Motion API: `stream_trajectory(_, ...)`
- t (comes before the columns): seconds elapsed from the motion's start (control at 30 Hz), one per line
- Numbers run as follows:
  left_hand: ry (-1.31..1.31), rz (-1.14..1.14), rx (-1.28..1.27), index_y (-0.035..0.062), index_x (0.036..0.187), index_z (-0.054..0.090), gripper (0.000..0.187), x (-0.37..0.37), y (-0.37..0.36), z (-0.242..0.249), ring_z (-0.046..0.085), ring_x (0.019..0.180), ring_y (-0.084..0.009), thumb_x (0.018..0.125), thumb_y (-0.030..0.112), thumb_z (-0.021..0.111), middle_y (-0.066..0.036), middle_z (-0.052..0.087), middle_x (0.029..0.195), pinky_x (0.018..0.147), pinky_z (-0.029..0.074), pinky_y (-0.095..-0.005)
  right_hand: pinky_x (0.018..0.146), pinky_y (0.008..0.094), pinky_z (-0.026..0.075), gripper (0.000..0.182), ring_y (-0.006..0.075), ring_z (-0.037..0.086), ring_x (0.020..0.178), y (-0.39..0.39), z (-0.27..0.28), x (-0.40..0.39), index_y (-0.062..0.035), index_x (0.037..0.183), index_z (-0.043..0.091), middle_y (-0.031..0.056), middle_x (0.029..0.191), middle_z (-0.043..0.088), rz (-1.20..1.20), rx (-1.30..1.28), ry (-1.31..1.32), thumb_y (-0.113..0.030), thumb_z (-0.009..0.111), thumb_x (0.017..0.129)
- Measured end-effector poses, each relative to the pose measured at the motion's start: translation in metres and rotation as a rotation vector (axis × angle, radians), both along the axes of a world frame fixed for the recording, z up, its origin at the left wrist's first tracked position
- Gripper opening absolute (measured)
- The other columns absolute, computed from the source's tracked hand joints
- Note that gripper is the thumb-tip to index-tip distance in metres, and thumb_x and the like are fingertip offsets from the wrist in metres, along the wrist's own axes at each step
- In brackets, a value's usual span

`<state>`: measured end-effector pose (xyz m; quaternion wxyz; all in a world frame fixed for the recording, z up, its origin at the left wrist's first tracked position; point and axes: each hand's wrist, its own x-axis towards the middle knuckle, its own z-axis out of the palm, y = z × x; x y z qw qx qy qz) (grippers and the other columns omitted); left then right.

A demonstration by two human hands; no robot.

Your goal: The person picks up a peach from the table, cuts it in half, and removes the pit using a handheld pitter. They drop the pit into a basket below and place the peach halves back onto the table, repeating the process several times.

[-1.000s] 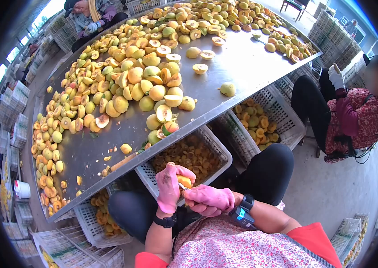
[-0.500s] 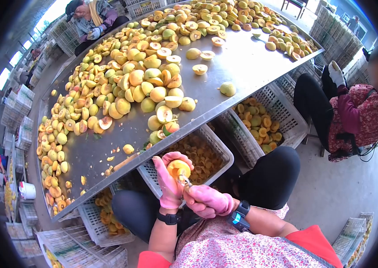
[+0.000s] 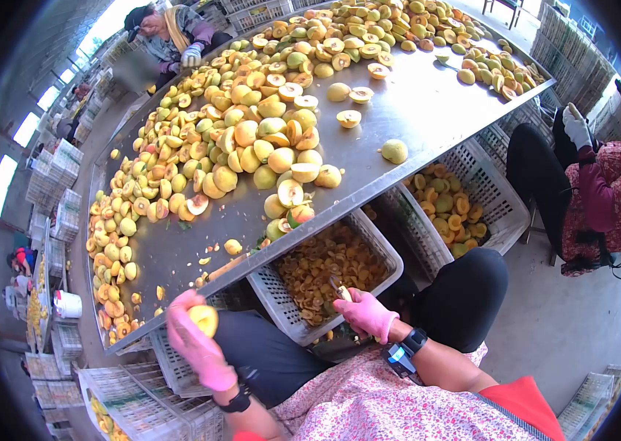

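My left hand [image 3: 193,345], in a pink glove, is closed on a yellow peach half [image 3: 204,320] above my left knee, beside the table's front edge. The pink-gloved right hand [image 3: 365,314] grips a pitting tool [image 3: 344,293] with a pale handle; its thin metal end points up and left. Below that tool a white plastic crate [image 3: 270,295] holds brownish pits and scraps [image 3: 336,272]. Halved peaches [image 3: 251,136] are heaped across the metal table [image 3: 369,176] in front of me.
A second crate [image 3: 505,195] with peach halves stands under the table to the right. Another crate [image 3: 171,364] is by my left leg. One person [image 3: 178,33] works across the table; another [image 3: 604,198] sits at right. Stacked crates [image 3: 571,55] stand behind.
My hands have parted: the left carried the peach half left and down, while the right moved right with the tool, away from the fruit. The view has shifted slightly. The person across extended a gloved hand.
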<state>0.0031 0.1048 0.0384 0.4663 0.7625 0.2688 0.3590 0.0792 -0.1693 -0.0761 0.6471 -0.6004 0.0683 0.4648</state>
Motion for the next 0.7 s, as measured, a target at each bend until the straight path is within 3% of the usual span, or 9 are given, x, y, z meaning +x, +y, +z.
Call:
stream_trajectory(0.1, 0.354, 0.270, 0.691, -0.0015, 0.122, 0.064, 0.040, -0.024, 0.039, 0.026, 0.063, 0.103, -0.0263, 0.105, 0.032, 0.052, -0.013, 0.063, 0.115, 0.098, 0.047, -0.0392, 0.039, 0.0290, 0.037, 0.028, 0.0111, 0.047, 0.043, 0.005, -0.003, 0.000, -0.0090, 0.091, 0.048, 0.0005, 0.066, 0.049, 0.001, -0.010, 0.006, -0.033, 0.060, 0.099)
stream_trajectory(0.13, 0.354, 0.266, 0.703, -0.0015, 0.122, 0.064, 0.040, -0.016, 0.038, 0.030, 0.063, 0.103, -0.0263, 0.105, 0.032, 0.052, -0.013, 0.063, 0.115, 0.098, 0.047, -0.0392, 0.040, 0.0291, 0.039, 0.028, 0.0116, 0.049, 0.045, 0.008, -0.005, -0.001, -0.0078, 0.094, 0.049, 0.0012, 0.067, 0.051, -0.002, -0.027, -0.022, -0.033, 0.060, 0.099)
stream_trajectory(0.2, 0.352, 0.034, 0.341, -0.0014, 0.125, 0.063, 0.038, 0.023, 0.030, 0.039, 0.063, 0.106, -0.0241, 0.103, 0.029, 0.057, -0.012, 0.061, 0.124, 0.096, 0.048, -0.0373, 0.047, 0.0305, 0.044, 0.032, 0.0135, 0.053, 0.049, 0.007, -0.001, 0.001, -0.0043, 0.102, 0.053, 0.0035, 0.069, 0.055, 0.017, -0.045, -0.093, -0.036, 0.060, 0.098)
stream_trajectory(0.27, 0.234, -0.266, 0.168, 0.0024, 0.123, 0.067, 0.033, 0.080, 0.005, 0.029, 0.059, 0.095, -0.0103, 0.100, 0.026, 0.064, -0.002, 0.065, 0.111, 0.082, 0.048, -0.0258, 0.048, 0.0315, 0.044, 0.033, 0.0140, 0.053, 0.050, 0.005, 0.008, 0.002, -0.0038, 0.104, 0.053, 0.0043, 0.071, 0.056, 0.033, -0.062, -0.110, -0.036, 0.060, 0.097)
stream_trajectory(0.33, 0.476, -0.438, 0.086, 0.0029, 0.126, 0.066, 0.041, 0.138, -0.016, 0.025, 0.063, 0.092, -0.0097, 0.095, 0.030, 0.071, -0.003, 0.070, 0.108, 0.068, 0.050, -0.0252, 0.051, 0.0339, 0.045, 0.035, 0.0152, 0.055, 0.055, 0.003, 0.011, 0.003, -0.0029, 0.107, 0.054, 0.0066, 0.075, 0.058, 0.062, -0.109, -0.132, -0.036, 0.060, 0.098)
stream_trajectory(0.5, 0.742, -0.625, 0.645, -0.0011, 0.133, 0.061, 0.063, 0.243, -0.036, -0.038, 0.066, 0.106, -0.0345, 0.084, 0.035, 0.079, -0.022, 0.068, 0.121, 0.096, 0.051, -0.0384, 0.063, 0.0409, 0.051, 0.039, 0.0262, 0.066, 0.072, 0.001, 0.008, 0.004, -0.0018, 0.113, 0.055, 0.0162, 0.086, 0.066, 0.084, -0.191, -0.258, -0.038, 0.059, 0.099)
stream_trajectory(0.57, 0.721, -0.633, 0.696, -0.0006, 0.129, 0.062, 0.061, 0.247, -0.043, -0.033, 0.066, 0.102, -0.0341, 0.083, 0.034, 0.080, -0.021, 0.069, 0.116, 0.096, 0.051, -0.0377, 0.067, 0.0437, 0.051, 0.042, 0.0322, 0.067, 0.079, 0.001, 0.011, 0.005, -0.0018, 0.115, 0.054, 0.0205, 0.091, 0.067, 0.073, -0.195, -0.329, -0.041, 0.058, 0.099)
stream_trajectory(0.67, 0.561, -0.604, 0.638, -0.0006, 0.125, 0.064, 0.055, 0.224, -0.046, -0.018, 0.067, 0.096, -0.0287, 0.084, 0.033, 0.078, -0.014, 0.069, 0.104, 0.091, 0.053, -0.0368, 0.066, 0.0451, 0.050, 0.043, 0.0345, 0.067, 0.076, 0.002, 0.006, 0.004, -0.0025, 0.114, 0.053, 0.0210, 0.087, 0.067, 0.025, -0.189, -0.426, -0.043, 0.056, 0.101)
stream_trajectory(0.7, 0.400, -0.602, 0.175, -0.0004, 0.121, 0.065, 0.048, 0.214, -0.046, -0.022, 0.066, 0.090, -0.0228, 0.086, 0.030, 0.076, -0.007, 0.065, 0.093, 0.081, 0.056, -0.0348, 0.066, 0.0454, 0.050, 0.043, 0.0348, 0.067, 0.075, 0.002, 0.006, 0.006, -0.0028, 0.113, 0.053, 0.0206, 0.085, 0.067, 0.014, -0.193, -0.444, -0.044, 0.055, 0.101)
